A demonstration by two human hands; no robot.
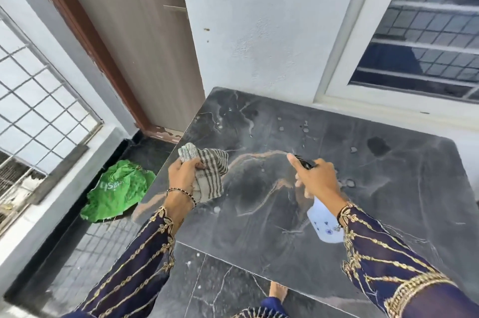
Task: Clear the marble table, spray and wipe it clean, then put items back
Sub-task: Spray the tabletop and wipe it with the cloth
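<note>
Your left hand [182,172] is closed around a bunched striped cloth [210,175], held over the left edge of the marble table [388,188]. One end of the cloth sticks up above your fist; the rest hangs below it. Whether the cloth touches the stone cannot be told from this angle.

Your right hand [317,177] is wrapped around the neck of a white spray bottle [325,221], over the middle of the table. The index finger is stretched forward along the dark spray head [305,163]. The nozzle tip is too blurred to read. The bottle's lower body shows below your wrist, partly hidden by the sleeve [383,247]; small blue marks on it are illegible.

The table top is dark grey with pale and rust-coloured veins. It carries no objects. Scattered droplets and pale spots sit on the far half, and one dark wet-looking patch [378,146] lies toward the far right. The table's right edge runs out of frame.

On the floor left of the table lies a crumpled green bag [119,190]; its white lettering is only partly readable. A bare foot [277,291] shows beneath the table's near edge, cut off by the navy garment.
</note>
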